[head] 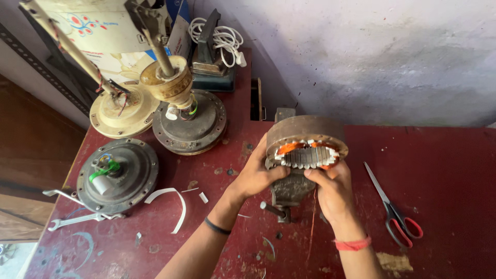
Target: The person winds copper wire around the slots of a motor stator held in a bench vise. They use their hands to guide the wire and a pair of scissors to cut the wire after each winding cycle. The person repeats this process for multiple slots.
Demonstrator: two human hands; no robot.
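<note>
A round fan motor stator (307,139), brown-cased with grey laminations and orange copper windings, rests on a small bench vise (289,192) at the middle of the red workbench. My left hand (256,173) grips the stator's left side. My right hand (333,188) holds its front right edge, fingers curled over the laminations. A thin copper wire (311,227) hangs down from the stator toward me.
Red-handled scissors (395,214) lie to the right. Three ceiling-fan motors (118,175) (190,121) (124,108) stand at the left and back left, with a spanner (77,221) and white plastic strip (173,204) nearby. A white coiled cord (219,39) sits at the back by the wall.
</note>
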